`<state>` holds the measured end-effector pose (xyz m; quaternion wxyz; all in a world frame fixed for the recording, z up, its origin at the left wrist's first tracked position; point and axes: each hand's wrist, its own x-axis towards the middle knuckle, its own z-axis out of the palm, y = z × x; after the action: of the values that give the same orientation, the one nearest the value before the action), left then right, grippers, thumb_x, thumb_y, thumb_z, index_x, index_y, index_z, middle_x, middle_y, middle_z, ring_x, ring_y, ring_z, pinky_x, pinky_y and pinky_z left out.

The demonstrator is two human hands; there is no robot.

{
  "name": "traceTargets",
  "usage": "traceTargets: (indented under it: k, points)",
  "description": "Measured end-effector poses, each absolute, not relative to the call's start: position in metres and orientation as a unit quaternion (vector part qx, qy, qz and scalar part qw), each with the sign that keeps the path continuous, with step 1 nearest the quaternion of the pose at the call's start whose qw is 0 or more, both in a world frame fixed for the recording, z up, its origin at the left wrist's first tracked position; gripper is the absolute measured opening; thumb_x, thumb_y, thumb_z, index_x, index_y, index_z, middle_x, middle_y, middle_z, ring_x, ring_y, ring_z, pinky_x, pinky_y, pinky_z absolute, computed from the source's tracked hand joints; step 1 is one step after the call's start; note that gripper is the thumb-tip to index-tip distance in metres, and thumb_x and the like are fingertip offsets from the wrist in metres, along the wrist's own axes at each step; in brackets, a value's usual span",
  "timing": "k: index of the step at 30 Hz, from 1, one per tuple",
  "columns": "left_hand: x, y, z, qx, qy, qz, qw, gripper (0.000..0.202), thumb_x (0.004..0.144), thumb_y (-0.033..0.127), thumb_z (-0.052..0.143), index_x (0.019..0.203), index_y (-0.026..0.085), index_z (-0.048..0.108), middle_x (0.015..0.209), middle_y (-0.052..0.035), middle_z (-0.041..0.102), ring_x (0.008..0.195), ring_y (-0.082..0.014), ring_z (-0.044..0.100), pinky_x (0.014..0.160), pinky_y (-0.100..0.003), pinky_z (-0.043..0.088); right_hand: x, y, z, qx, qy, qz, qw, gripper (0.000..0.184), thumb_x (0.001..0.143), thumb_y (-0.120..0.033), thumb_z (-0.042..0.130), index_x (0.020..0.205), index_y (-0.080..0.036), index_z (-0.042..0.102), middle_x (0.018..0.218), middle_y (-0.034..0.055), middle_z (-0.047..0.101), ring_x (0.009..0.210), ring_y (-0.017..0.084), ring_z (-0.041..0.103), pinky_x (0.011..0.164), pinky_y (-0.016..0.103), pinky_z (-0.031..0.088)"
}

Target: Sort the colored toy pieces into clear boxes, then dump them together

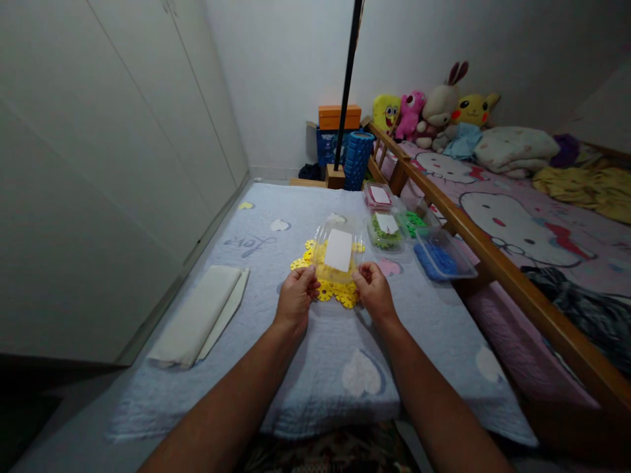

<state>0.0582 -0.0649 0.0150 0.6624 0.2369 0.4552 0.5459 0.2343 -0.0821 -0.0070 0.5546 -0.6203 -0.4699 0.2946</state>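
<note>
Between my two hands is a clear plastic lid or shallow box (320, 253) with a white label (338, 250) on it; I cannot tell which of the two it is. My left hand (296, 297) pinches its near left corner, and my right hand (374, 292) pinches the near right corner. Yellow notched plastic discs (337, 292) lie beneath it on the cloth, showing through the clear plastic and around its edges.
Clear boxes with light green pieces (386, 238), blue pieces (436, 261), green pieces (414, 223) and a red box (378, 195) stand at the right. Folded pale cloth (202, 318) lies left. A wooden bed rail (473, 246) borders the table's right side.
</note>
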Motion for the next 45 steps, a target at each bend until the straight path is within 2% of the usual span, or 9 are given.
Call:
traceTargets:
  k: [3,7,12,15,22,29,45]
  points:
    - [0.058,-0.063,0.013,0.265,0.473,0.536,0.647,0.062,0.053,0.061,0.094,0.083,0.017,0.062,0.068,0.0046,0.060,0.058,-0.0071,0.054,0.054,-0.019,0.043,0.232,-0.085,-0.005,-0.647,-0.489,0.254,0.526,0.029,0.077,-0.046,0.066,0.095,-0.023,0.061,0.068,-0.0060,0.057,0.063,0.015,0.056,0.062,0.027,0.043]
    - [0.060,-0.061,0.010,0.281,0.487,0.543,0.624,0.057,0.053,0.056,0.094,0.080,0.017,0.061,0.064,0.0041,0.060,0.055,-0.0070,0.053,0.055,-0.019,0.043,0.229,-0.085,-0.005,-0.646,-0.489,0.267,0.522,0.034,0.077,-0.045,0.067,0.102,-0.023,0.059,0.066,-0.0080,0.056,0.059,0.014,0.055,0.059,0.026,0.041]
    - [0.058,-0.060,0.010,0.297,0.497,0.545,0.606,0.047,0.058,0.051,0.089,0.076,0.018,0.061,0.062,0.0030,0.061,0.054,-0.0083,0.054,0.055,-0.020,0.043,0.225,-0.082,-0.006,-0.591,-0.424,0.380,0.571,0.048,0.075,-0.046,0.071,0.114,-0.024,0.055,0.066,-0.0112,0.056,0.053,0.012,0.054,0.051,0.023,0.042]
    - [0.057,-0.061,0.010,0.301,0.506,0.538,0.604,0.043,0.059,0.049,0.086,0.076,0.018,0.061,0.064,0.0020,0.063,0.055,-0.0096,0.058,0.055,-0.021,0.045,0.222,-0.082,-0.003,-0.564,-0.377,0.442,0.587,0.055,0.071,-0.048,0.076,0.114,-0.024,0.053,0.064,-0.0126,0.057,0.046,0.010,0.051,0.045,0.021,0.038]
    - [0.059,-0.061,0.006,0.302,0.508,0.542,0.597,0.040,0.060,0.045,0.084,0.076,0.018,0.059,0.063,0.0026,0.063,0.055,-0.0104,0.060,0.056,-0.021,0.045,0.222,-0.082,-0.001,-0.534,-0.356,0.477,0.600,0.051,0.070,-0.046,0.078,0.108,-0.024,0.053,0.062,-0.0133,0.056,0.043,0.008,0.049,0.042,0.019,0.038]
    - [0.063,-0.065,0.006,0.306,0.497,0.552,0.595,0.038,0.061,0.041,0.083,0.073,0.020,0.054,0.062,0.0048,0.059,0.053,-0.0094,0.058,0.054,-0.020,0.045,0.220,-0.086,-0.005,-0.568,-0.418,0.433,0.562,0.042,0.082,-0.046,0.063,0.115,-0.024,0.050,0.054,-0.0144,0.055,0.038,0.011,0.048,0.040,0.020,0.036]
    - [0.057,-0.065,0.009,0.315,0.482,0.552,0.603,0.042,0.060,0.041,0.087,0.071,0.020,0.053,0.061,0.0050,0.060,0.053,-0.0106,0.061,0.057,-0.022,0.048,0.217,-0.084,0.004,-0.549,-0.426,0.454,0.557,0.053,0.082,-0.053,0.060,0.123,-0.023,0.046,0.053,-0.0148,0.053,0.040,0.011,0.045,0.042,0.021,0.032]
